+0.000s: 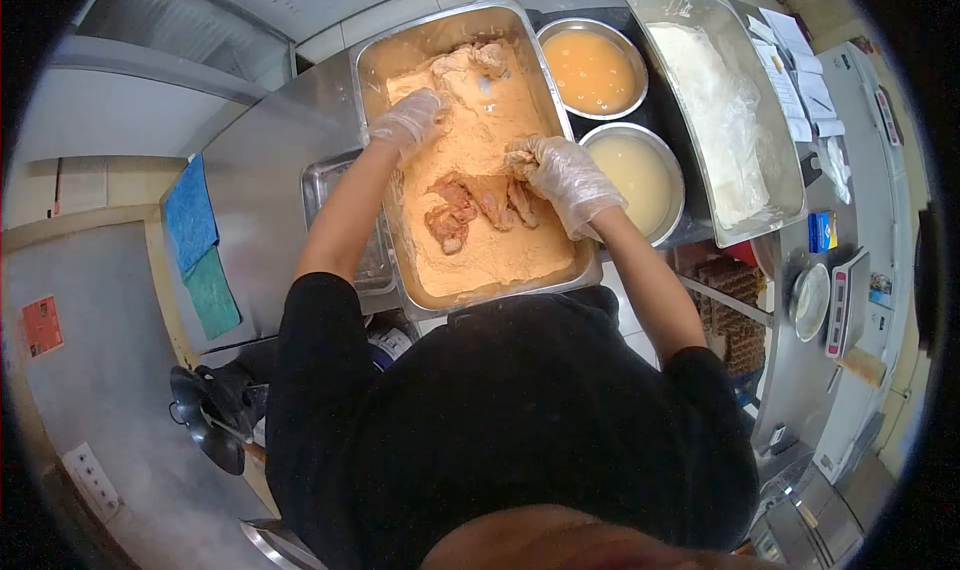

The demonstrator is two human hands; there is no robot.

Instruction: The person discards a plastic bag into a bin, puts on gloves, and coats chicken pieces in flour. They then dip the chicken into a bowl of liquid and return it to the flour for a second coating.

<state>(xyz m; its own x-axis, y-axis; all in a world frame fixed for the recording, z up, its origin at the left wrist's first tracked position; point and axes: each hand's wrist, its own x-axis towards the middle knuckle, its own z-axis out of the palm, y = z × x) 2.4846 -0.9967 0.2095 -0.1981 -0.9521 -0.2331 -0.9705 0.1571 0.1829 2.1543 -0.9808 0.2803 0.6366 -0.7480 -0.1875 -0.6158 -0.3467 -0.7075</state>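
Note:
A deep metal tray holds orange-tinted flour. Several raw, reddish meat pieces lie on the flour in its near half, and flour-coated pieces sit at the far end. My left hand, in a clear plastic glove, is over the tray's left side with its fingers bent down at the flour; whether they hold anything is hidden. My right hand, gloved too, reaches over the right rim, its fingers closed on a flour-dusted piece just beyond the raw ones.
Right of the tray stand a bowl of orange liquid and a bowl of pale liquid. Farther right are a tray of white flour, papers and a scale. Cloths hang at the left; an empty metal pan is partly under my left arm.

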